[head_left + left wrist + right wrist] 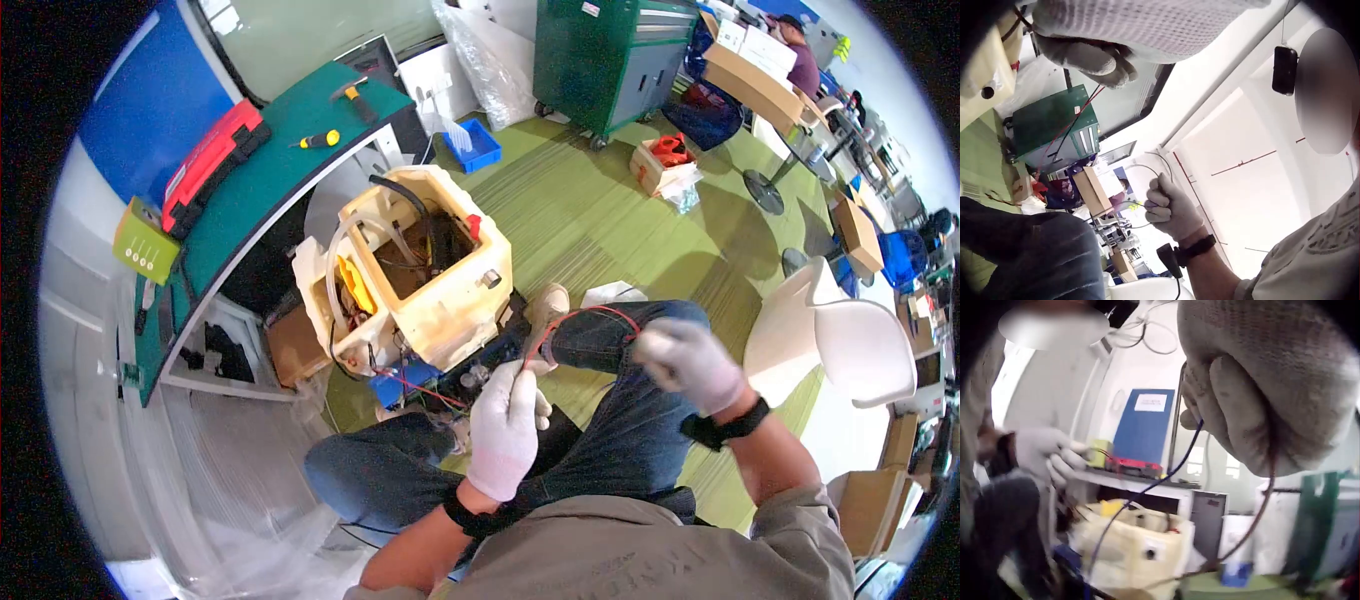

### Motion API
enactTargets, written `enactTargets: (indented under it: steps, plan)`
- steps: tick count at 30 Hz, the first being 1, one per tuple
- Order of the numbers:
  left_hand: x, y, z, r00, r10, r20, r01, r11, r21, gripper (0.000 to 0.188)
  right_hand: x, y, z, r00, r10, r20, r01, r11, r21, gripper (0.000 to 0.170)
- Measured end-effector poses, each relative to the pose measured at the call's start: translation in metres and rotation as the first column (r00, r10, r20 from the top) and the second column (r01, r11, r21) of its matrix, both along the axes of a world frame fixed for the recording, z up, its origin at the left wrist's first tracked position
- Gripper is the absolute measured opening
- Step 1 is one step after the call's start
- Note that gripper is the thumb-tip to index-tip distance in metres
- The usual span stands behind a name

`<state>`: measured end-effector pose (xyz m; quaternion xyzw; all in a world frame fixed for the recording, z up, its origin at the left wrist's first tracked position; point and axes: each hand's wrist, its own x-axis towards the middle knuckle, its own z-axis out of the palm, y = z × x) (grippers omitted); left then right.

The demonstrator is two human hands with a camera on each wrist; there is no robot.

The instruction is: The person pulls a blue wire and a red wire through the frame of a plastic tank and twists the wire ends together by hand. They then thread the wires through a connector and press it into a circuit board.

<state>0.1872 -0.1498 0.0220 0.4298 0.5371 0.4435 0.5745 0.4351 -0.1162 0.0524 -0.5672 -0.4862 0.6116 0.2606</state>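
Note:
Both hands wear white knit gloves. My left hand pinches a thin red wire between thumb and fingers, above the lap. The wire arcs across to my right hand, which is raised over the right knee with its fingers curled. From the right fist, a blue wire and a reddish wire hang down in the right wrist view. A red and black pair runs from the left fingers in the left wrist view. Ahead stands a cream plastic tank holding hoses and a yellow part.
Left of the tank is a green-topped bench with a hammer, a yellow screwdriver and a red toolbox. A green cabinet and a blue bin stand beyond; a white chair is at right.

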Motion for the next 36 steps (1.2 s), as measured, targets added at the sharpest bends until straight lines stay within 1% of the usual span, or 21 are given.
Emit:
enactTargets:
  steps: [2, 4, 5, 6, 7, 11, 14, 15, 16, 19, 20, 22, 23, 26, 27, 28, 30, 32, 33, 35, 36]
  plan:
    - [0.005, -0.008, -0.008, 0.999, -0.031, -0.026, 0.031, 0.999, 0.009, 0.025, -0.035, -0.004, -0.020, 0.979, 0.012, -0.202, -0.032, 0.995, -0.096, 0.033]
    - [0.008, -0.017, -0.017, 0.989, -0.115, -0.095, 0.118, 0.993, 0.024, 0.022, -0.058, 0.000, -0.025, 0.935, -0.044, -0.351, -0.022, 0.983, -0.183, 0.035]
    - [0.006, -0.021, -0.025, 0.966, -0.212, -0.148, 0.215, 0.977, 0.000, 0.022, -0.069, 0.006, -0.019, 0.916, -0.132, -0.379, 0.040, 0.970, -0.241, 0.033]
    - [0.004, -0.022, -0.030, 0.932, -0.305, -0.197, 0.305, 0.952, -0.030, 0.021, -0.074, 0.015, -0.040, 0.898, -0.197, -0.394, 0.098, 0.962, -0.256, 0.030]
    - [0.000, -0.022, -0.030, 0.861, -0.421, -0.284, 0.417, 0.906, -0.079, 0.022, -0.078, 0.026, -0.054, 0.906, -0.206, -0.369, 0.135, 0.968, -0.210, 0.028]
    - [-0.006, -0.022, -0.033, 0.826, -0.508, -0.244, 0.485, 0.861, -0.153, 0.027, -0.097, 0.039, -0.065, 0.901, -0.285, -0.326, 0.263, 0.958, -0.111, 0.022]
    - [-0.010, -0.019, -0.032, 0.862, -0.492, -0.123, 0.461, 0.861, -0.216, 0.029, -0.102, 0.048, -0.062, 0.861, -0.434, -0.266, 0.447, 0.895, -0.013, 0.027]
    - [-0.011, -0.018, -0.035, 0.858, -0.499, -0.119, 0.469, 0.857, -0.211, 0.030, -0.096, 0.052, -0.063, 0.862, -0.407, -0.303, 0.401, 0.912, -0.083, 0.026]
    - [-0.012, -0.018, -0.040, 0.855, -0.506, -0.114, 0.478, 0.854, -0.206, 0.030, -0.095, 0.053, -0.063, 0.860, -0.422, -0.286, 0.446, 0.895, 0.021, 0.025]
    - [-0.013, -0.017, -0.047, 0.838, -0.536, -0.103, 0.508, 0.834, -0.216, 0.032, -0.083, 0.062, -0.053, 0.807, -0.475, -0.350, 0.502, 0.865, -0.016, 0.022]
    - [-0.013, -0.016, -0.049, 0.830, -0.549, -0.099, 0.519, 0.825, -0.221, 0.032, -0.073, 0.060, -0.041, 0.839, -0.433, -0.330, 0.460, 0.888, 0.002, 0.022]
    - [-0.014, -0.015, -0.056, 0.823, -0.556, -0.112, 0.532, 0.825, -0.189, 0.032, -0.063, 0.064, -0.036, 0.747, -0.479, -0.460, 0.512, 0.857, -0.060, 0.021]
    - [-0.015, -0.014, -0.061, 0.820, -0.560, -0.119, 0.538, 0.825, -0.173, 0.032, -0.060, 0.063, -0.034, 0.764, -0.468, -0.444, 0.505, 0.862, -0.040, 0.021]
    - [-0.015, -0.014, -0.086, 0.907, -0.381, -0.181, 0.393, 0.919, 0.036, 0.034, -0.055, 0.055, -0.030, 0.831, -0.402, -0.385, 0.457, 0.888, 0.059, 0.022]
    - [-0.021, -0.006, -0.060, 0.840, -0.435, -0.323, 0.421, 0.899, -0.118, 0.036, -0.057, 0.049, -0.030, 0.865, -0.355, -0.353, 0.418, 0.901, 0.116, 0.022]
    - [-0.025, -0.003, -0.065, 0.864, -0.397, -0.309, 0.398, 0.915, -0.063, 0.037, -0.060, 0.043, -0.029, 0.897, -0.307, -0.318, 0.373, 0.912, 0.171, 0.023]
    - [-0.032, 0.002, -0.062, 0.865, -0.327, -0.381, 0.401, 0.906, 0.132, 0.037, -0.066, 0.034, -0.028, 0.906, -0.307, -0.290, 0.355, 0.926, 0.128, 0.024]
    - [-0.030, 0.012, -0.042, 0.895, -0.311, -0.319, 0.361, 0.926, 0.112, 0.038, -0.075, 0.021, -0.023, 0.917, -0.248, -0.312, 0.290, 0.952, 0.095, 0.024]
    - [-0.026, 0.016, -0.033, 0.913, -0.263, -0.312, 0.323, 0.933, 0.158, 0.037, -0.080, 0.018, -0.048, 0.928, -0.241, -0.286, 0.290, 0.946, 0.144, 0.023]
    - [-0.019, 0.023, -0.028, 0.924, -0.177, -0.338, 0.266, 0.935, 0.236, 0.037, -0.089, 0.006, -0.053, 0.966, -0.174, -0.191, 0.204, 0.967, 0.152, 0.022]
    - [-0.017, 0.024, -0.030, 0.937, -0.184, -0.298, 0.248, 0.949, 0.194, 0.037, -0.095, -0.001, -0.059, 0.971, -0.159, -0.180, 0.186, 0.972, 0.144, 0.022]
